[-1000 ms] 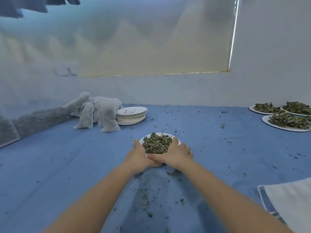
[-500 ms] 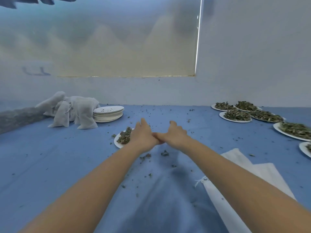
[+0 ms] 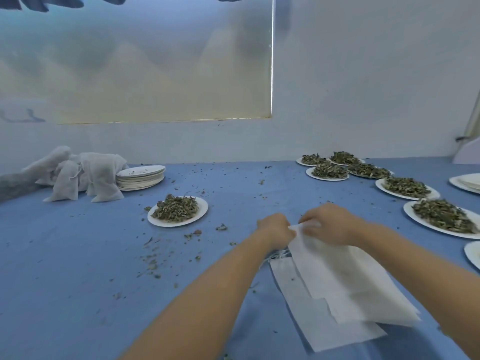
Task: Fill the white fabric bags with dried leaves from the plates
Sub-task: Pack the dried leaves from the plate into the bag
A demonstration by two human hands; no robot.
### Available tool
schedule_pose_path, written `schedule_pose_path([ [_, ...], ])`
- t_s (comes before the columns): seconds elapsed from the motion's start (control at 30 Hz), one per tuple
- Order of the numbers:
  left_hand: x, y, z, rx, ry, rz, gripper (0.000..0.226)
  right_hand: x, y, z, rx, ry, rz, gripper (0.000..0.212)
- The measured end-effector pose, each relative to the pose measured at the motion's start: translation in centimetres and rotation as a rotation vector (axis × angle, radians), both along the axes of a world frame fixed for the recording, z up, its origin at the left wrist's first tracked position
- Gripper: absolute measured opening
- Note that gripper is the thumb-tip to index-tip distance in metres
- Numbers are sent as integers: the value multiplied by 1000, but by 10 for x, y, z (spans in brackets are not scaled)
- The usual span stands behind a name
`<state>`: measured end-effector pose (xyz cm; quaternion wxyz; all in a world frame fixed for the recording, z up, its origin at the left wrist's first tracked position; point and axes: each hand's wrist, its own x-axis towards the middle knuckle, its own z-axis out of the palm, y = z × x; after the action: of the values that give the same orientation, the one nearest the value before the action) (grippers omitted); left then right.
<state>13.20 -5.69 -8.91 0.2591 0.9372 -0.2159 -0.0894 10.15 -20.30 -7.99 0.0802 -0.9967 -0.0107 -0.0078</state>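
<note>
The flat bags (image 3: pixel 345 279) are thin, matt white woven cloth. The table cover (image 3: pixel 78 255) is smooth matt blue. The plates (image 3: pixel 179 219) look like matt white paper.

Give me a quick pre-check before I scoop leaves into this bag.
1. Both hands on the top flat white fabric bag: left hand and right hand pinch its far edge: ok.
2. Bag mouth opened: cannot tell.
3. Round white paper plate of dried green leaves full, to the left: ok.
4. Spare flat bag underneath: ok.
5. Blue tablecloth free of spilled crumbs: not ok.
</note>
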Motion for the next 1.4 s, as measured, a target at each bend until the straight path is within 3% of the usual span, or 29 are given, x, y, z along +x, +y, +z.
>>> schedule_pose_path([
  [0.2, 17, 13, 26, -439, -51, 130, 13, 11, 2, 12, 412, -421, 26, 16],
  [0.33, 32, 31, 47, -699, -51, 221, 16, 31, 25, 31, 465, -595, 62, 8],
  [0.47, 51, 54, 63, -652, -256, 234, 13, 60, 54, 42, 260, -645, 105, 20],
  [0.6, 64, 78, 75, -576, -414, 211, 11, 81, 88, 53, 274, -832, 135, 23],
  [0.77, 76, 103, 92, -616, -494, 190, 11, 94, 111, 72, 565, -633, 185, 32],
  [0.93, 85, 113, 98, -624, -562, 148, 12, 95, 121, 76, 779, -531, 222, 11],
  [1.03, 89, 113, 96, -635, -541, 120, 12, 102, 124, 75, 846, -318, 239, 22],
  [1.17, 94, 116, 89, -560, -572, 58, 12, 109, 129, 73, 896, -3, 308, 23],
  [1.27, 98, 128, 85, -468, -705, 8, 11, 113, 136, 69, 964, 22, 351, 26],
  [1.4, 100, 151, 78, -178, -888, -58, 23, 119, 152, 61, 1134, 30, 345, 23],
])
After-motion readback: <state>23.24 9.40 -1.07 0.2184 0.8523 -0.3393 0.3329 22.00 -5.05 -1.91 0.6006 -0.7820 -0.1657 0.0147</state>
